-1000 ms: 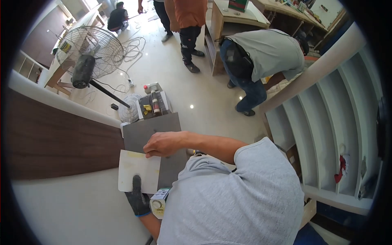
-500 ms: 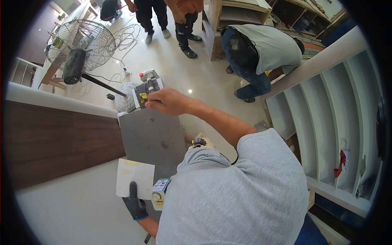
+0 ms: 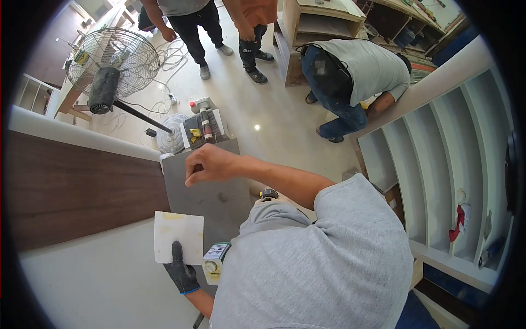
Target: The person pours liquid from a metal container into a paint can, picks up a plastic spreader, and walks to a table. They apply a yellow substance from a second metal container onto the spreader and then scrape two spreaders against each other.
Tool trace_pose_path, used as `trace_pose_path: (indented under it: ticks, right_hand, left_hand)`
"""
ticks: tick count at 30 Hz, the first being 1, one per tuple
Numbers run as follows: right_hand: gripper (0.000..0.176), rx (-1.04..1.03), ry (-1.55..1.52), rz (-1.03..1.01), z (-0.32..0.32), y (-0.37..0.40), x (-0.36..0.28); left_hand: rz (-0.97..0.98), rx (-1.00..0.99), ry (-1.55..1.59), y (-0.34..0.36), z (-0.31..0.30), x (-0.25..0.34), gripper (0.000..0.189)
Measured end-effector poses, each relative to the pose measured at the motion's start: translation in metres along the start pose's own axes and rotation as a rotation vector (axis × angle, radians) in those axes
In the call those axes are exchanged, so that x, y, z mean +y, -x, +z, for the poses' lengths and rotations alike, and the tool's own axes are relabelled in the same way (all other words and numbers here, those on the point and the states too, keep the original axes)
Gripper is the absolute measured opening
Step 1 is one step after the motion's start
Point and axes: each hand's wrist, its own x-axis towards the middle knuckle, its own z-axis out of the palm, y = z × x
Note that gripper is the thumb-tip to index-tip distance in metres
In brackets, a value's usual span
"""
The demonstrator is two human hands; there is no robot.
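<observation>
— What's beside the brown wooden counter (image 3: 82,186)?
— A flat grey laminate panel (image 3: 211,194): stiff, so grip its edges. The bare right hand (image 3: 211,164) hovers above it, fisted and seemingly empty.
— And the white rectangular card (image 3: 178,233)?
— Light, bendy. The gloved left hand (image 3: 181,271) pins it, fingers flat.

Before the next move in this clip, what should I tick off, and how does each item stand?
1. White sheet held down: ok, the gloved left hand lies on its near edge.
2. Right hand free: cannot tell. It is curled above the gray panel, and anything in it is hidden.
3. Gray panel surface clean: not ok, a dark spot shows near its middle.
4. Labelled tin clear of the hands: not ok, it sits right beside the left hand.
5. Floor past the panel free: not ok, a tool and a fan stand there.
</observation>
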Motion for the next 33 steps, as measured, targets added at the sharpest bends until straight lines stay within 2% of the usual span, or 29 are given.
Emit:
trace_pose_path:
  ticks: [3,6,9,21,24,27,30,33]
  right_hand:
    - [0.032,-0.028,0.078,0.164,-0.006,-0.003,-0.004]
    - [0.039,0.039,0.012,0.136,0.005,-0.001,0.009]
    - [0.038,-0.024,0.061,0.184,0.002,0.002,-0.004]
    - [0.026,-0.039,0.058,0.168,0.005,0.003,-0.008]
    - [0.021,0.013,-0.007,0.067,0.011,0.002,0.002]
    - [0.018,0.001,-0.051,0.078,0.012,0.002,0.003]
    - [0.02,-0.067,-0.014,0.189,0.007,0.0,-0.009]
    - [0.022,-0.078,0.074,0.182,0.005,-0.002,-0.014]
  left_hand:
    - [-0.011,0.019,0.023,0.001,-0.001,-0.001,0.047]
    - [-0.028,0.018,0.028,0.0,-0.002,-0.002,0.047]
    - [-0.023,0.005,0.031,0.0,-0.001,-0.001,0.048]
    - [-0.037,-0.014,0.039,0.0,0.004,0.0,0.047]
    - [-0.036,-0.013,0.047,0.0,0.005,-0.001,0.046]
    - [-0.037,-0.014,0.048,0.0,0.005,-0.001,0.046]
    - [-0.041,-0.012,0.051,0.0,0.005,-0.002,0.046]
    - [-0.045,-0.005,0.055,0.002,0.003,-0.003,0.046]
